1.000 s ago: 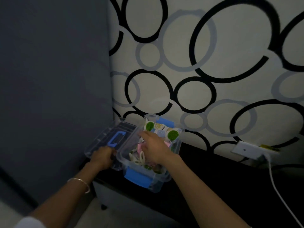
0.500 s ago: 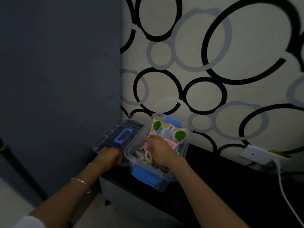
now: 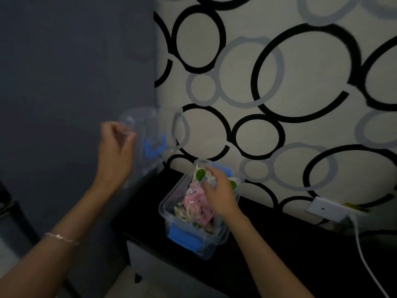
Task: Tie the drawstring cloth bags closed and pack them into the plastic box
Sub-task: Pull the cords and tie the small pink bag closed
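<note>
A clear plastic box (image 3: 171, 197) with blue latches stands on a black tabletop (image 3: 279, 244) near its left corner. Inside lie cloth bags: a pink one (image 3: 196, 201) in the middle and a white one with green dots (image 3: 200, 174) at the far end. My right hand (image 3: 217, 193) rests on the bags, fingers pressing down on them. My left hand (image 3: 115, 145) is raised to the left of the box and grips the clear lid (image 3: 150, 134) by its edge; the lid is blurred and shows a blue handle.
A wall with black and grey rings stands right behind the box. A dark grey wall fills the left. A white socket (image 3: 324, 209) with a white cable (image 3: 365, 254) sits at the right, above the tabletop. Pale floor shows below the table's edge.
My left hand has lifted the lid off the tabletop, up and to the left. My right hand has slid toward the far end of the box, staying on the bags.
</note>
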